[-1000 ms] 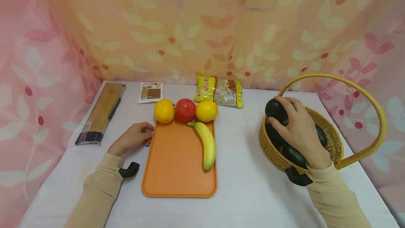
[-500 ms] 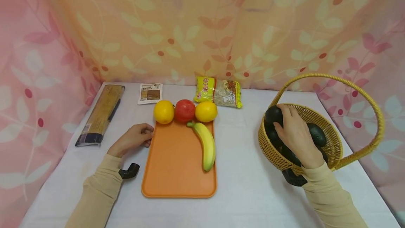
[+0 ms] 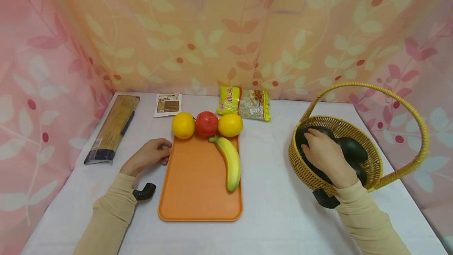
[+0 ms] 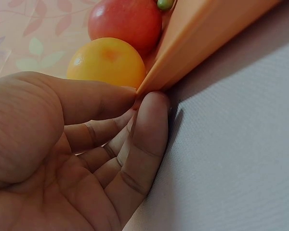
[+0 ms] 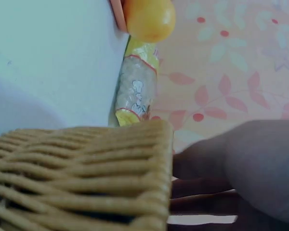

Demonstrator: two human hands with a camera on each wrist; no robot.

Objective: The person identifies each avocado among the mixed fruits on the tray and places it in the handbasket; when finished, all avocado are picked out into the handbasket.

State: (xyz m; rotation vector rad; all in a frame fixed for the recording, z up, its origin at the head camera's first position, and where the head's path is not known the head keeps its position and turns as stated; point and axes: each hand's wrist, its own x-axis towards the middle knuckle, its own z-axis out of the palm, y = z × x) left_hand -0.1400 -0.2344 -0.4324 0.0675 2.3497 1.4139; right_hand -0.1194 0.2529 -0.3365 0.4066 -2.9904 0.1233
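Observation:
With thumb and index fingertip, my left hand (image 3: 148, 156) pinches the left rim of an orange tray (image 3: 198, 180); the left wrist view shows this close up. A banana (image 3: 231, 164) lies along the tray's right side. Across its far end sit a yellow-orange fruit (image 3: 183, 125), a red fruit (image 3: 207, 124) and a yellow fruit (image 3: 230, 125). My right hand (image 3: 325, 152) reaches down inside a wicker basket (image 3: 295, 160) among several dark avocados (image 3: 351, 149). Its fingertips lie over the avocados at the left, and I cannot tell whether they grip one. In the right wrist view the basket rim hides the fingers.
The basket's tall handle (image 3: 422, 137) arches up and leans right. Behind the tray are a yellow food bag (image 3: 244, 103) and a small white packet (image 3: 168, 104). A long brown package (image 3: 113, 127) lies at the left. Patterned cloth (image 3: 226, 30) encloses the table.
My right hand has lowered the avocado it held at the basket's left rim down among the others and moved deeper into the basket. The left hand and the tray have stayed in place.

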